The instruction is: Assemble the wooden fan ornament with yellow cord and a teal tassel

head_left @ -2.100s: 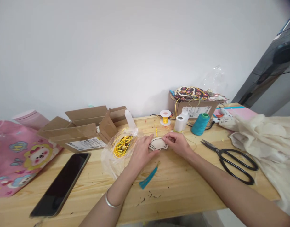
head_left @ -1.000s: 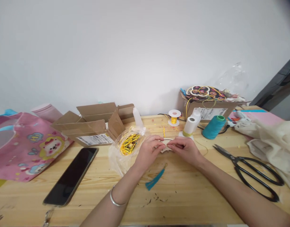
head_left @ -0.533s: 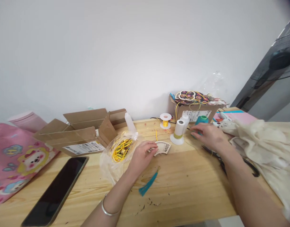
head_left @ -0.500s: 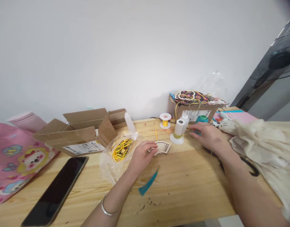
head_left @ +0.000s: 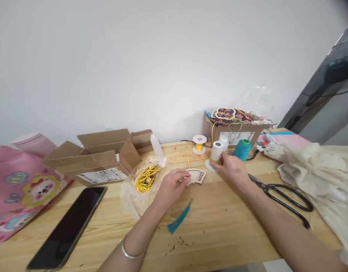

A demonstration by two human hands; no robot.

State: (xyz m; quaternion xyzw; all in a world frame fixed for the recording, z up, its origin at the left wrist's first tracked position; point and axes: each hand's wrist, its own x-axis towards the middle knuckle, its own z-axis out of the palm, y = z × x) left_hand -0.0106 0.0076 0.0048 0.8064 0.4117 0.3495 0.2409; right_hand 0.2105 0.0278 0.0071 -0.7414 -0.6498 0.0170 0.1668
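Fan-shaped piece (head_left: pixel 197 176), on bench (head_left: pixel 219 219): left end in narrow grip of left hand (head_left: pixel 170 189). White spool (head_left: pixel 216 150), farther right: held by right hand (head_left: pixel 234 168).

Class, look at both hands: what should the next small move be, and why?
Perhaps the right hand should draw the white spool slightly toward the fan-shaped piece. Its fingers are already at the spool's lower part, while the left hand is at the left end of the piece, and there is bare tabletop in front of the spool.
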